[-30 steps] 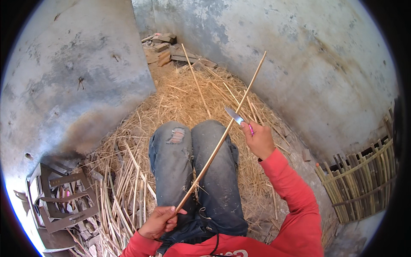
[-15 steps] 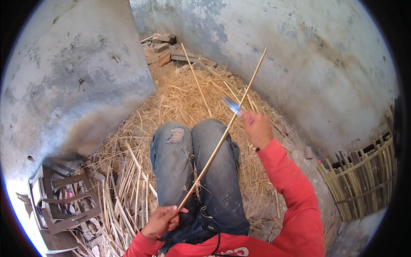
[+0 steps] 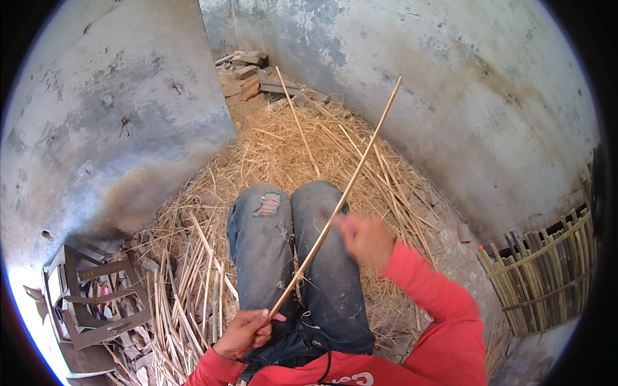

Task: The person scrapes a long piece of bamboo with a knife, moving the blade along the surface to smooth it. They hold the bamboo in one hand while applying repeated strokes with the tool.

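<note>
My left hand [image 3: 243, 333] is closed around the lower end of a long, thin bamboo stick [image 3: 313, 251], above my lap. The stick slants up and away to the right, across my thighs, and its far end is in the air. My right hand [image 3: 367, 241] is closed beside the middle of the stick, over my right thigh, and smeared by motion. A knife is in that hand; its blade, plain a moment ago, is now too blurred to make out.
Pale shavings [image 3: 277, 148] cover the floor ahead. Split bamboo sticks [image 3: 177, 321] lie at my left, near a broken brown frame [image 3: 132, 320]. A slatted bamboo basket [image 3: 544, 280] stands at the right. Bricks [image 3: 248, 64] lie in the corner between worn walls.
My right hand has slid down along the stick toward me, bringing the knife from the upper part to the middle. The left hand keeps its hold and place.
</note>
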Demonstrator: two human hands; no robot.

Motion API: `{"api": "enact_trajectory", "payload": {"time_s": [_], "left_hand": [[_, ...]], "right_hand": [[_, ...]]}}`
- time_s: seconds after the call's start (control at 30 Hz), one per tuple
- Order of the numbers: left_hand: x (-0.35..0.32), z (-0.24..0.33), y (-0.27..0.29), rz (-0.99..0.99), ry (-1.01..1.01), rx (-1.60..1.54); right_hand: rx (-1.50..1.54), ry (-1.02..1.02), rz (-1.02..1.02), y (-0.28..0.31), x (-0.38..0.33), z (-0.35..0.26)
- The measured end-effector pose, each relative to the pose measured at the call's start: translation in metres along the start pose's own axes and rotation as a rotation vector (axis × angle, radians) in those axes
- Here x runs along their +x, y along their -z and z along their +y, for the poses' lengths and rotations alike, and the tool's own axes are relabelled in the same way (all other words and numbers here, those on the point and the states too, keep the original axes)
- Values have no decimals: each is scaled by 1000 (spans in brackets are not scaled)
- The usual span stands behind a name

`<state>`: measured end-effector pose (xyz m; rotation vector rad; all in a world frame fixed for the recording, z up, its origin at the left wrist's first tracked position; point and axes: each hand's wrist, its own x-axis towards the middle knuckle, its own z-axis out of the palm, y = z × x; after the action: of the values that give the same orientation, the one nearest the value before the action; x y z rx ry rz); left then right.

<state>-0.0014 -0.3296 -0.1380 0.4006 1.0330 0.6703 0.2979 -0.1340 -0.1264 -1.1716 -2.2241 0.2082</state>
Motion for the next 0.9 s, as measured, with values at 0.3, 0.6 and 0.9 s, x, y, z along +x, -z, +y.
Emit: {"api": "enact_trajectory", "payload": {"time_s": [0.3,0.6,0.9], "left_hand": [[-3,4,-1,-55,54,-86],[-7,-5,7,-23,9,-58],[-41,-17,39,135,-117,270]], "right_hand": [[-44,-269,-55,19,-10,-8],[143,-122,-133,25,-23,-41],[135,-147,-22,19,-13,-28]]}}
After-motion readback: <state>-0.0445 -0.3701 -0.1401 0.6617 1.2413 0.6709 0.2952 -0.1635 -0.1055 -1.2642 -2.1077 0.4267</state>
